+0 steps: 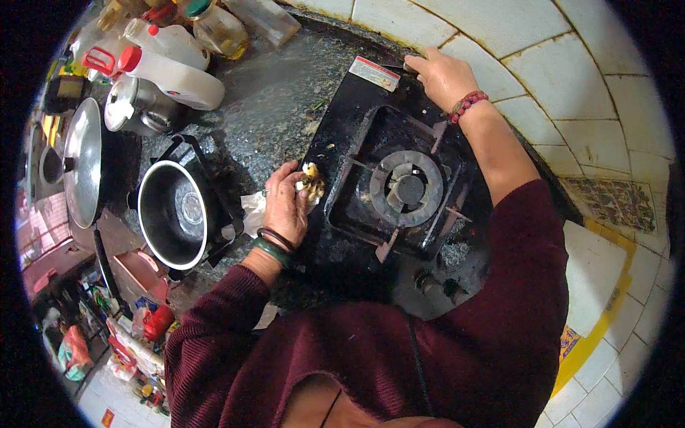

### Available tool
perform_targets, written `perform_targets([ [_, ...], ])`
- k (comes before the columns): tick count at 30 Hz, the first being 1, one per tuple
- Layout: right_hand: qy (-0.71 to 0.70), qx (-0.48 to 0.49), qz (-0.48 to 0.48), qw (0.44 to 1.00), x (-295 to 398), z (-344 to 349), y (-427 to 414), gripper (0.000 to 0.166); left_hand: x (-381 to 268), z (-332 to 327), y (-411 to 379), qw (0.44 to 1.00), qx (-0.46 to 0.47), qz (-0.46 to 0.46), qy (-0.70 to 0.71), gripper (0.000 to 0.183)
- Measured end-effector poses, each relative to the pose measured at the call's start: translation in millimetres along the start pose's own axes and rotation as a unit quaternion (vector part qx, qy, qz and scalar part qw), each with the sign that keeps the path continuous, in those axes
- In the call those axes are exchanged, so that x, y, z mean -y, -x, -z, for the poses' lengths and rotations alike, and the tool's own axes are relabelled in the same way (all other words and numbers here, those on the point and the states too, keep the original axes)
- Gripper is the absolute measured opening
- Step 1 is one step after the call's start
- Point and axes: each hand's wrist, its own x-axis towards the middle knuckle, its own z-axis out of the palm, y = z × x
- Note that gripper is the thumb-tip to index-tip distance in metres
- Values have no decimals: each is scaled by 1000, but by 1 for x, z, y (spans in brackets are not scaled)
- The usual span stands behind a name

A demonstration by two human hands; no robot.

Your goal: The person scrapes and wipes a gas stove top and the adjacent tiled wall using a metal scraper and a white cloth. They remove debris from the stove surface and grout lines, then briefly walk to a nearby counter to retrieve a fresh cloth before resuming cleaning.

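Observation:
A black gas stove (342, 134) with a round burner (409, 187) and rusty pan supports lies before me on a dark stone counter. Between its left edge and a black pot (179, 214), my left hand (286, 206) is closed on a crumpled white tissue (254, 214) with brown and yellow soiled bits at the fingertips. My right hand (447, 77) reaches to the stove's far right corner, near a label bearing print (374, 73). Its fingertips touch a small, thin dark item there, too unclear to name; whether they grip it cannot be told.
Left of the pot stand a wok with a metal lid (84, 163) and a steel pot (142, 109). Behind are a white plastic jug with a red cap (176, 80) and a glass jar with a green lid (219, 32). A tiled wall (514, 32) borders the counter at right.

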Motion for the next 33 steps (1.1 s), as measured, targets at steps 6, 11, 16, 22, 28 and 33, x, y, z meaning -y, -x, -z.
perform_targets([
  [6,34,-3,30,999,12,-4,-19,19,-2,3,-3,1000,0,-3,2,29],
  [11,28,-42,30,998,27,-12,-36,17,-7,5,-1,1000,-1,1,3,31],
  [16,71,-41,89,993,33,-8,-42,25,-3,2,3,1000,-8,-2,15,30],
  [22,-7,-55,12,998,32,-2,-29,25,2,6,-3,999,-13,9,51,23],
  [28,-121,-188,-101,969,16,57,94,28,-3,20,-99,993,-101,-54,-13,20],
  [33,-166,-101,-274,942,26,94,230,32,25,-7,-226,983,-117,-2,-140,25],
])
